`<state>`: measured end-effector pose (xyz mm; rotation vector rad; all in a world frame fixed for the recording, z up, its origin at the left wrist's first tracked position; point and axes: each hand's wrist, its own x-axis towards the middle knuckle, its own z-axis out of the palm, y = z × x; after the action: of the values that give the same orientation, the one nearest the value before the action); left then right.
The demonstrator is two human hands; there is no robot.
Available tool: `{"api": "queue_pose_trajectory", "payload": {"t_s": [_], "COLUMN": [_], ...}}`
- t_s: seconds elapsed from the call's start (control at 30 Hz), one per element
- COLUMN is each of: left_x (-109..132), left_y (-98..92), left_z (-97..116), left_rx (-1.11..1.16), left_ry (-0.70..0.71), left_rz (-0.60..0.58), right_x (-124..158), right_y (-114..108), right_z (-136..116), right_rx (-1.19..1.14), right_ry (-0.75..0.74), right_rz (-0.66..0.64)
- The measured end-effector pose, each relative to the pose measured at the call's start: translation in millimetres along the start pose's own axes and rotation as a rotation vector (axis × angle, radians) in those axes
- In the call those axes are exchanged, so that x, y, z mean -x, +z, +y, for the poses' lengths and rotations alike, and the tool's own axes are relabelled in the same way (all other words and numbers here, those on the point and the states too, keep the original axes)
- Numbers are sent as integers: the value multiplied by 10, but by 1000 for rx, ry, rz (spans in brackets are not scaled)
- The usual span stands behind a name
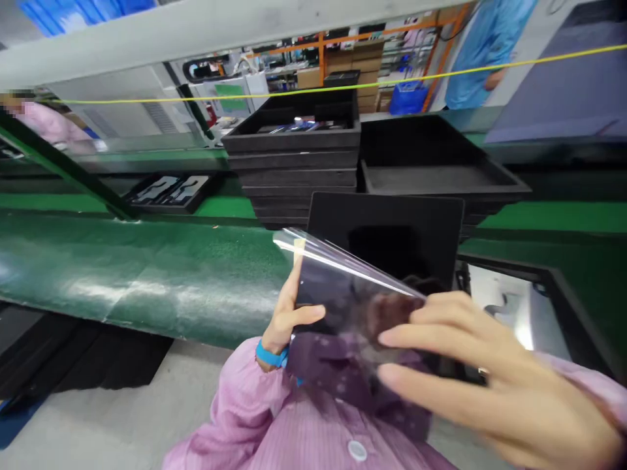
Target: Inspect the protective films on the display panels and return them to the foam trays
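A black glossy screen panel (386, 219) is tilted up in front of me. Gripping its left edge is my left hand (289, 312), the thumb lying on the front face. A clear protective film (337, 258) stands partly lifted off the panel, with a yellow tab (299, 247) at its upper left corner by my left fingertip. The film gathers to a point at my right hand (480, 352), whose fingers are curled over its right side, slightly blurred. Thumb and forefinger tips lie over the panel's lower face. Reflections and small specks show on the lower part.
Behind the panel stand stacked black trays (298, 176), the top one holding small parts, and another black tray (426, 179). At right is a tray with a silver plate (504, 303). Further left, a small tray (171, 192) sits beside a green post (63, 163). Co-workers stand beyond.
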<state>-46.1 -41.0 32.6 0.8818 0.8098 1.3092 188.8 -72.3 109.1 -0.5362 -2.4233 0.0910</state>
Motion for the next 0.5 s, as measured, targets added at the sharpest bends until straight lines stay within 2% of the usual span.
{"api": "queue_pose_trajectory", "payload": {"t_s": [0.13, 0.3, 0.43, 0.5], "left_x": [84, 167, 166, 167], "left_y": [-39, -70, -91, -79], "left_z": [-91, -111, -144, -145], "left_rx": [101, 113, 139, 174], "left_ry": [-46, -98, -83, -74], "left_rz": [80, 75, 75, 66], "right_x": [-181, -105, -66, -89], "right_y": [89, 212, 204, 186], "right_z": [-188, -206, -175, -176], "right_rx": [15, -106, -159, -146], "right_ry": [-81, -68, -212, -180], "right_rz": [-27, 2, -91, -128]}}
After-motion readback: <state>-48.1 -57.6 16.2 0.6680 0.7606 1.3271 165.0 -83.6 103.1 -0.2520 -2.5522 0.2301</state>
